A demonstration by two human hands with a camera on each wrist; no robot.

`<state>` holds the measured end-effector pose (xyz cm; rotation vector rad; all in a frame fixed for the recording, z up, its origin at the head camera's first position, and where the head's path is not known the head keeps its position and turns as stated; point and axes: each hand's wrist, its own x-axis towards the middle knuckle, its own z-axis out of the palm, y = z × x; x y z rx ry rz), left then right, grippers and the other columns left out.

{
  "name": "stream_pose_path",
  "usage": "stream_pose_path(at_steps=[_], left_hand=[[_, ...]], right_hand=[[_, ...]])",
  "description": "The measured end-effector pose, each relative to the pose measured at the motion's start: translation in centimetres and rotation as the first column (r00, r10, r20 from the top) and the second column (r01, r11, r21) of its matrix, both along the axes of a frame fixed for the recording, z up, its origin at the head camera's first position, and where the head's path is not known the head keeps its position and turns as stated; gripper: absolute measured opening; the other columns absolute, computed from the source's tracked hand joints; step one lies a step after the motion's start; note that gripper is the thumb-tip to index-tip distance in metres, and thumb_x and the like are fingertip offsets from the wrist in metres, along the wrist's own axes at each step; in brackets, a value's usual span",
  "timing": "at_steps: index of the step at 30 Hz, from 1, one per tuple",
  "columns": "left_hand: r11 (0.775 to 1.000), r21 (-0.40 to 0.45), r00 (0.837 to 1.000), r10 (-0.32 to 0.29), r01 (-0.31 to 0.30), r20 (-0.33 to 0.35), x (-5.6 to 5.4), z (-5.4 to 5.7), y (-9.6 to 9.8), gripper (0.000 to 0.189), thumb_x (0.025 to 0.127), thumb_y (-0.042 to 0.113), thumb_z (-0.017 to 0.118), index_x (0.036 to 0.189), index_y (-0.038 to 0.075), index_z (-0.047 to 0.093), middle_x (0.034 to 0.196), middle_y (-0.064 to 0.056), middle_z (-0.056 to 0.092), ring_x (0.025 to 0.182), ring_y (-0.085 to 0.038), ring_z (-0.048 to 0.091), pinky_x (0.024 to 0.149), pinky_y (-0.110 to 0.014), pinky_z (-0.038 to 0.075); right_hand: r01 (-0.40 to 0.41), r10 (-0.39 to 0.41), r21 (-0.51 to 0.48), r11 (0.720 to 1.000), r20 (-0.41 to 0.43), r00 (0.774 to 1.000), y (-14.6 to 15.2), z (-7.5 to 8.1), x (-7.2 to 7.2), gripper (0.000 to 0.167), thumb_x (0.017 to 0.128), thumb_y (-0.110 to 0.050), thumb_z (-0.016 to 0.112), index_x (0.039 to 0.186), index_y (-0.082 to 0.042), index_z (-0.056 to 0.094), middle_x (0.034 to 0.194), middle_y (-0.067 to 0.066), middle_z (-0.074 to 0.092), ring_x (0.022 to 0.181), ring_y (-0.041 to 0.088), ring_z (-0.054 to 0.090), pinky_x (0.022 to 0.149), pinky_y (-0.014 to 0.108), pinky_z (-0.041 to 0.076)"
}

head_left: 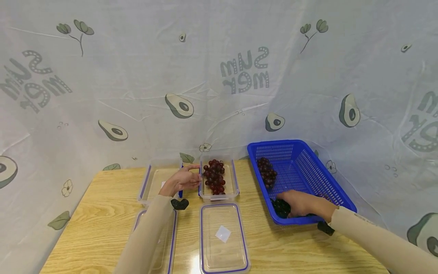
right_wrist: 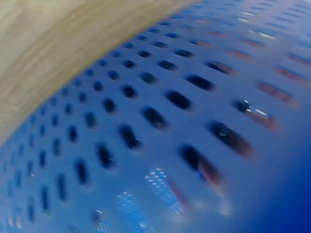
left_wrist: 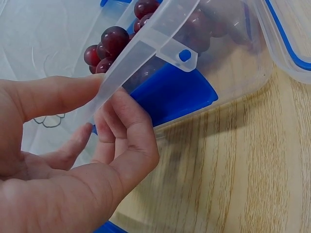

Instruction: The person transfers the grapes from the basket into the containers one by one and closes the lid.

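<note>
A bunch of red grapes (head_left: 214, 177) lies in a clear plastic container (head_left: 219, 197) with blue side clips. My left hand (left_wrist: 73, 155) pinches that container's rim between thumb and fingers at its left side. On the right, my right hand (head_left: 297, 203) reaches down into a blue perforated basket (head_left: 254, 167), at a glossy, very dark bunch (head_left: 281, 208) that looks like black grapes. Its fingertips are mostly hidden, so their hold on the bunch is unclear. The right wrist view is blurred and filled by the basket wall (right_wrist: 160, 97), with dark shapes and bits of skin colour behind the slots.
Another bunch of dark red grapes (head_left: 267, 173) lies at the basket's left side. A second clear container (head_left: 145, 182) stands left of the first. Two clear lids with blue seals, the left lid (head_left: 167, 243) and the right lid (head_left: 224, 217), lie on the wooden table (head_left: 82, 224).
</note>
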<state>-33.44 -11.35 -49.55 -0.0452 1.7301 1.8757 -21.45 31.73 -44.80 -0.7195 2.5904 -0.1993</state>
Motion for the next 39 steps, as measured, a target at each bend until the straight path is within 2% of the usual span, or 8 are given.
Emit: stream_pose_path(at_steps=[6, 10, 15, 19, 26, 32, 35, 39], left_hand=[[1.0, 0.002, 1.0, -0.003, 0.003, 0.001, 0.0, 0.1, 0.0, 0.073, 0.1, -0.01, 0.054, 0.165, 0.006, 0.024, 0.092, -0.004, 0.061, 0.081, -0.014, 0.059, 0.092, -0.036, 0.052], [1.0, 0.007, 1.0, -0.006, 0.006, 0.009, -0.1, 0.0, 0.0, 0.075, 0.099, -0.011, 0.054, 0.165, 0.006, 0.024, 0.09, -0.003, 0.061, 0.081, -0.014, 0.06, 0.086, -0.032, 0.053], [1.0, 0.005, 1.0, -0.001, 0.001, 0.004, -0.2, 0.0, 0.1, 0.072, 0.1, -0.011, 0.053, 0.164, 0.007, 0.027, 0.091, -0.004, 0.061, 0.081, -0.015, 0.059, 0.094, -0.038, 0.051], [1.0, -0.001, 1.0, 0.003, -0.003, 0.005, -0.1, 0.1, 0.1, 0.072, 0.099, -0.011, 0.054, 0.163, 0.008, 0.028, 0.092, -0.004, 0.061, 0.078, -0.015, 0.058, 0.097, -0.041, 0.049], [1.0, -0.01, 1.0, 0.004, -0.004, 0.008, 0.1, 0.1, 0.1, 0.073, 0.099, -0.011, 0.055, 0.163, 0.009, 0.028, 0.093, -0.005, 0.06, 0.077, -0.015, 0.058, 0.086, -0.035, 0.052], [1.0, -0.01, 1.0, 0.007, -0.007, 0.001, 0.1, 0.0, 0.0, 0.072, 0.099, -0.01, 0.055, 0.163, 0.008, 0.028, 0.093, -0.006, 0.06, 0.077, -0.015, 0.057, 0.083, -0.033, 0.053], [1.0, -0.009, 1.0, 0.009, -0.009, 0.003, 0.1, 0.0, 0.0, 0.073, 0.098, -0.01, 0.057, 0.163, 0.008, 0.029, 0.095, -0.007, 0.061, 0.077, -0.015, 0.057, 0.084, -0.034, 0.053], [1.0, -0.006, 1.0, 0.009, -0.009, 0.005, 0.1, 0.0, 0.0, 0.074, 0.097, -0.011, 0.058, 0.163, 0.008, 0.029, 0.096, -0.007, 0.061, 0.078, -0.015, 0.058, 0.085, -0.035, 0.052]], right_hand=[[-0.001, 0.0, -0.017, 1.0, -0.104, 0.995, 0.3, -1.1, 0.2, 0.07, 0.075, -0.013, 0.094, 0.136, 0.006, 0.064, 0.13, 0.023, 0.071, 0.116, 0.042, 0.069, 0.091, 0.052, 0.06], [0.035, -0.038, -0.033, 0.999, -0.109, 0.993, 0.4, -1.4, 0.0, 0.069, 0.076, -0.015, 0.093, 0.135, 0.005, 0.065, 0.125, 0.021, 0.073, 0.108, 0.038, 0.072, 0.084, 0.048, 0.061], [0.059, -0.064, -0.047, 0.997, -0.118, 0.991, 0.4, -1.5, -0.1, 0.067, 0.075, -0.015, 0.093, 0.133, 0.004, 0.067, 0.119, 0.019, 0.075, 0.101, 0.034, 0.074, 0.078, 0.046, 0.061], [0.041, -0.046, -0.041, 0.998, -0.147, 0.988, 0.4, -1.6, -0.2, 0.064, 0.073, -0.014, 0.093, 0.13, 0.004, 0.068, 0.116, 0.019, 0.076, 0.098, 0.034, 0.073, 0.077, 0.047, 0.061], [0.049, -0.051, -0.015, 0.999, -0.138, 0.989, 0.2, -1.9, -0.1, 0.067, 0.075, -0.017, 0.094, 0.132, 0.001, 0.063, 0.109, 0.015, 0.075, 0.09, 0.029, 0.072, 0.075, 0.046, 0.06], [-0.014, 0.027, 0.061, 0.998, -0.217, 0.976, -0.2, -2.2, -0.1, 0.071, 0.073, -0.021, 0.097, 0.132, 0.001, 0.065, 0.113, 0.017, 0.075, 0.095, 0.033, 0.073, 0.075, 0.046, 0.062], [-0.021, 0.04, 0.078, 0.997, -0.254, 0.966, -0.1, -2.3, 0.0, 0.07, 0.073, -0.024, 0.096, 0.131, 0.0, 0.067, 0.108, 0.014, 0.076, 0.086, 0.027, 0.073, 0.07, 0.043, 0.061], [0.017, -0.009, 0.031, 0.999, -0.258, 0.966, 0.3, -1.8, 0.1, 0.069, 0.076, -0.024, 0.093, 0.135, 0.0, 0.066, 0.092, 0.006, 0.075, 0.068, 0.015, 0.063, 0.06, 0.037, 0.054]])
